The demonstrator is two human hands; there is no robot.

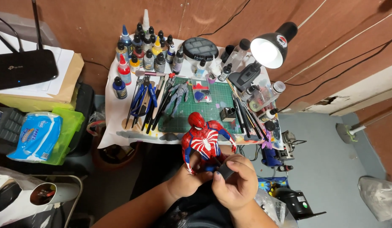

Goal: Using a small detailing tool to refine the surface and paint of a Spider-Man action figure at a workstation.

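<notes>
My left hand (188, 179) grips a red, blue and white superhero figure (203, 139) by its lower body and holds it upright over the near edge of a small work table (115, 126). My right hand (235, 181) is closed on a small dark grey block (225, 170), pressed near the figure's legs. The figure's legs are hidden behind my hands.
On the table lie a green cutting mat (213, 110), a grey unpainted figure (178, 98), pliers and brushes (147, 101), and several paint bottles (143, 52). A lit desk lamp (268, 50) stands at the right. A router (23, 67) and a wipes pack (35, 136) sit left.
</notes>
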